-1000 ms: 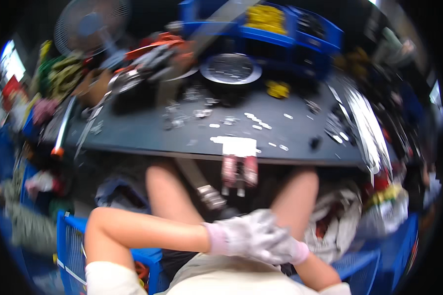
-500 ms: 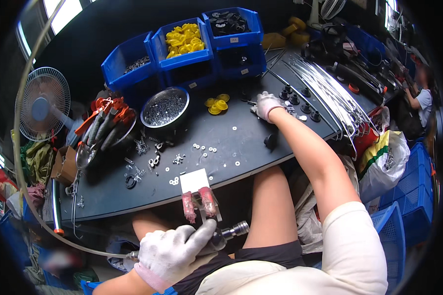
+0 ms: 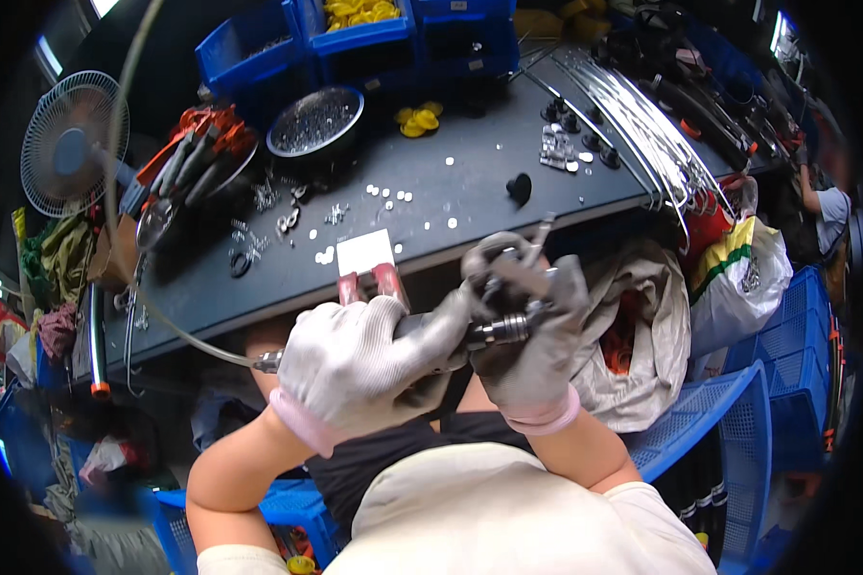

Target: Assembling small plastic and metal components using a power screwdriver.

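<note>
Over my lap, my left hand wraps round an air-powered driver with a metal chuck pointing right; a hose runs from its rear end. At the chuck is my right hand, fingers curled round a small metal piece with dark parts about it. Motion blur hides its exact kind. I cannot tell whether this piece touches the chuck. Just beyond my left hand, a white plate lies at the table's front edge above two red-wrapped prongs.
On the dark table lie white washers, yellow caps, black knobs, a bowl of small metal parts and long metal rods. Blue bins stand behind. Left is a fan; right, a white sack.
My right hand has come back from the far right of the table to the driver's chuck, bringing a small metal piece. My left hand and the driver have risen. The view has tilted down.
</note>
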{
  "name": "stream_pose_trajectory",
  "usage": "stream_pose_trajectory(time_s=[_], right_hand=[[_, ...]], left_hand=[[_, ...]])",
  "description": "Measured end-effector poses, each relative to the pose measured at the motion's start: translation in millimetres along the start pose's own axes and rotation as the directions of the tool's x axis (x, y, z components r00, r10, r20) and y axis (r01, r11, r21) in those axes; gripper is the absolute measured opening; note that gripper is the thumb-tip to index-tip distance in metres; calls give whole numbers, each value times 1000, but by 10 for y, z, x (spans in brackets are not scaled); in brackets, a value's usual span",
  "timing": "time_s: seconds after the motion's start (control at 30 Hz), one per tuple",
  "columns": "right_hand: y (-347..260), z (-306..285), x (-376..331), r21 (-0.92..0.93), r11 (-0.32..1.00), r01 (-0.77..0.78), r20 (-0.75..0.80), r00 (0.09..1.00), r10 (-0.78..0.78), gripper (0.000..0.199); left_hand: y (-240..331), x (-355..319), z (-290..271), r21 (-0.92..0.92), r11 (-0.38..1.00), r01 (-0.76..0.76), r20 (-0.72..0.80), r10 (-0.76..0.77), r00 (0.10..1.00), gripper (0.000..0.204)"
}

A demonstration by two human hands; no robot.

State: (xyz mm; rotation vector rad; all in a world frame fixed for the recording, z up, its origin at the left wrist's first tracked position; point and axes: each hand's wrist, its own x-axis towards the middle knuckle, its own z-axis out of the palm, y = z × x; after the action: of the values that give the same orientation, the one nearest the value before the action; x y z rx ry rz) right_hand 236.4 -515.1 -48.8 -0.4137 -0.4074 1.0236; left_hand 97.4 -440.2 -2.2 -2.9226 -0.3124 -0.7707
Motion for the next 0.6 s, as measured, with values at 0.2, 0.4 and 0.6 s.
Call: stream_pose_trajectory(time_s=[0.2, 0.4, 0.6], right_hand=[[-117, -281, -476, 174, 984, 42, -17, 999, -40, 58], [-392, -420, -867, 506, 853, 124, -64, 992, -106, 49], [-951, -339, -1267, -486, 729, 482, -10, 831, -556, 40]], left_hand=[[305, -89, 122, 22, 996, -84, 165, 79, 983, 63], [781, 147, 538, -393, 866, -309, -181, 256, 950, 44], [1034, 470, 306, -614, 727, -306, -68, 338, 939, 74]])
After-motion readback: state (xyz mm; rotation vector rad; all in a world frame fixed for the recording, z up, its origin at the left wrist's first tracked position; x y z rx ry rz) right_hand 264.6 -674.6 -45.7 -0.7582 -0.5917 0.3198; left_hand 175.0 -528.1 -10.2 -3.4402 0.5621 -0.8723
